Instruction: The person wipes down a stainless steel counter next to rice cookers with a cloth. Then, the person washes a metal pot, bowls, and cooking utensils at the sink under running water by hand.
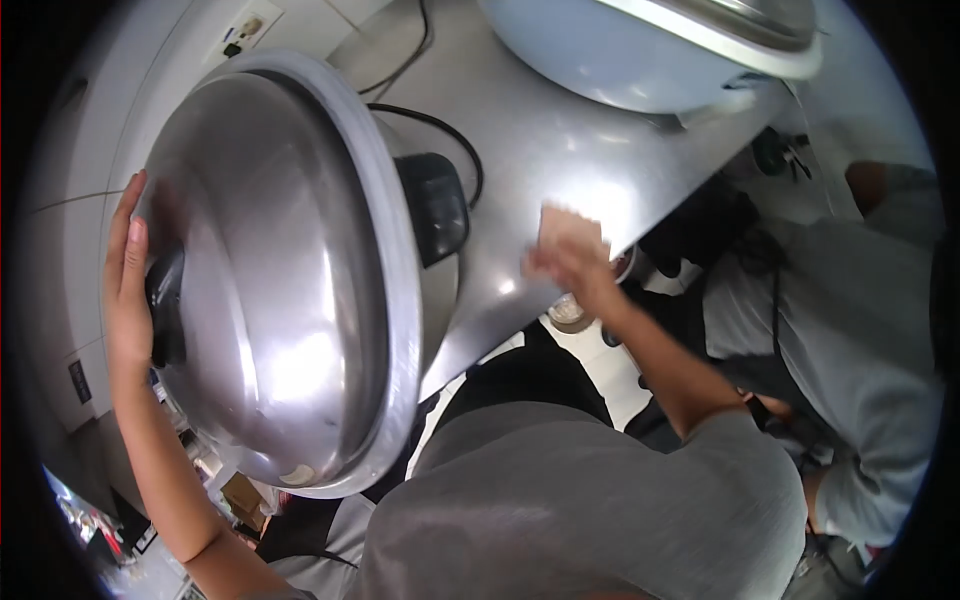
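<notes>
My left hand (128,290) is at the left, beside the black knob (166,308) of a large domed metal lid (270,270); its fingers are stretched out, and whether the palm touches the lid is hard to tell. The lid sits on a big round cooker with a pale rim (395,290) and a black side handle (435,208). Over the steel table (510,180), my right hand (575,262) is closed around a tan, flat piece, perhaps a cloth or sponge, blurred by motion.
A second cooker, light blue (610,60), stands at the table's far end. Black cables (450,130) lie behind the near cooker. A wall socket (245,30) is at upper left. A person in grey (830,320) is at the right, near the table's edge.
</notes>
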`<control>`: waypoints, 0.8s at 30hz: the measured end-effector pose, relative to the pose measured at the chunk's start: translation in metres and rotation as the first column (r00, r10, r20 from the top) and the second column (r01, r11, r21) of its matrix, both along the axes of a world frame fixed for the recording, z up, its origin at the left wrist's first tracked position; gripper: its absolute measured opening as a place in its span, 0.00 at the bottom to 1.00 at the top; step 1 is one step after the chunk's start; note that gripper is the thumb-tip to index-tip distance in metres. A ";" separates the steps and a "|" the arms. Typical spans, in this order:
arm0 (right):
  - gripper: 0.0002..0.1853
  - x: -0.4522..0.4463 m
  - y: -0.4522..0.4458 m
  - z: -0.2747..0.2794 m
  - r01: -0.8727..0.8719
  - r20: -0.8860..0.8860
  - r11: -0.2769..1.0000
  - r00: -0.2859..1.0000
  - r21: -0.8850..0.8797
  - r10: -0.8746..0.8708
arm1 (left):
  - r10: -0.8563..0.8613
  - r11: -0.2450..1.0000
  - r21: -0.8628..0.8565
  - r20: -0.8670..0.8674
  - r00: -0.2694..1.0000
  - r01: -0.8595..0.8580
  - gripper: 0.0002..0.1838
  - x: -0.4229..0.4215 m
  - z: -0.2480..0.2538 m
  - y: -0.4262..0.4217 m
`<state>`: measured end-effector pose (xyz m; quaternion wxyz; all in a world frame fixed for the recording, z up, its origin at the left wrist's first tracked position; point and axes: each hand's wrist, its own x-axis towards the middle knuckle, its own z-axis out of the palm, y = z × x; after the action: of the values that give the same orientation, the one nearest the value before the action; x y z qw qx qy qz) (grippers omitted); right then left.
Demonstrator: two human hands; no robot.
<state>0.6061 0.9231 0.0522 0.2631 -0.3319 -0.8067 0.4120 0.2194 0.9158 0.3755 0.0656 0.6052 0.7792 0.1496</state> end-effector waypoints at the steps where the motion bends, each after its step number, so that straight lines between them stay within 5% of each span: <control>1: 0.14 0.017 -0.043 -0.006 -0.022 0.010 1.000 1.000 0.020 0.021 | 0.000 1.000 0.001 0.016 1.000 0.000 0.30 0.000 0.000 -0.001; 2: 0.15 0.029 -0.075 0.006 -0.013 -0.070 0.955 0.998 -0.297 -0.008 | 0.000 1.000 0.008 0.032 1.000 0.000 0.29 -0.001 0.000 -0.001; 3: 0.16 0.039 -0.091 0.025 0.119 0.146 0.710 0.989 -0.694 -0.024 | -0.001 1.000 0.021 0.046 0.999 0.000 0.29 -0.002 0.000 -0.001; 4: 0.17 0.050 -0.098 0.022 0.230 0.181 0.579 0.973 -0.782 -0.143 | -0.014 0.999 0.041 0.035 0.999 0.012 0.29 -0.003 -0.001 -0.002; 6: 0.16 0.068 -0.086 0.016 0.413 0.185 0.515 0.880 -0.751 -0.437 | -0.026 0.997 0.072 0.004 1.000 0.026 0.28 -0.007 -0.002 -0.003; 7: 0.16 0.061 -0.069 0.043 0.363 -0.046 0.459 0.742 -0.811 -0.669 | -0.021 0.997 0.076 0.008 1.000 0.021 0.28 -0.007 -0.001 -0.003; 9: 0.17 0.044 -0.035 0.072 0.422 -0.245 0.636 0.675 -0.646 -0.696 | -0.018 0.998 0.068 0.011 1.000 0.017 0.28 -0.009 -0.001 -0.003; 11: 0.20 0.017 -0.023 0.094 0.449 -0.063 0.694 0.813 -0.563 -0.578 | -0.008 0.998 0.066 -0.003 1.000 0.008 0.28 -0.007 -0.001 -0.002; 12: 0.22 0.003 -0.015 0.093 0.345 0.075 0.715 0.922 -0.608 -0.381 | -0.003 0.998 0.067 -0.008 1.000 0.004 0.28 -0.006 -0.001 -0.002; 13: 0.22 -0.011 -0.011 0.037 0.236 0.097 0.971 0.966 0.048 -0.240 | -0.010 0.997 0.077 -0.012 1.000 0.011 0.28 -0.008 -0.002 -0.003; 15: 0.26 -0.010 0.026 0.008 -0.070 0.360 0.794 0.913 0.604 -0.194 | -0.024 0.996 0.090 -0.023 0.999 0.026 0.28 -0.012 -0.004 -0.004; 17: 0.27 0.011 0.089 -0.013 0.180 0.381 0.964 0.892 0.195 -0.244 | -0.010 0.997 0.078 0.007 1.000 0.010 0.28 -0.009 -0.005 -0.002; 18: 0.28 0.031 0.122 -0.022 0.366 0.403 0.922 0.831 0.125 -0.385 | -0.004 0.998 0.058 0.020 1.000 0.003 0.28 -0.008 -0.005 -0.003; 19: 0.30 0.046 0.135 0.000 0.483 0.493 0.797 0.626 0.363 -0.604 | -0.009 0.998 0.060 0.033 0.999 0.007 0.28 -0.010 -0.006 -0.002; 20: 0.29 0.073 0.152 0.007 0.400 0.467 0.789 0.646 0.466 -0.604 | -0.010 0.999 0.046 0.018 1.000 0.009 0.28 -0.010 -0.004 -0.001; 21: 0.25 0.085 0.151 0.005 0.323 0.508 0.718 0.532 0.617 -0.677 | -0.009 0.999 0.032 0.004 1.000 0.009 0.28 -0.009 -0.002 -0.001; 22: 0.25 0.089 0.158 -0.010 0.388 0.339 0.531 0.463 0.753 -0.819 | -0.009 1.000 0.016 -0.005 1.000 0.009 0.28 -0.007 -0.001 -0.002; 24: 0.26 0.083 0.147 -0.024 0.556 0.317 0.466 0.348 0.688 -0.882 | -0.008 1.000 0.017 0.010 1.000 0.008 0.28 -0.003 -0.001 -0.005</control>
<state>0.6893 1.0699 0.0278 0.1996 -0.7075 -0.6701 -0.1031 0.2167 0.9109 0.3742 0.0649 0.6080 0.7751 0.1592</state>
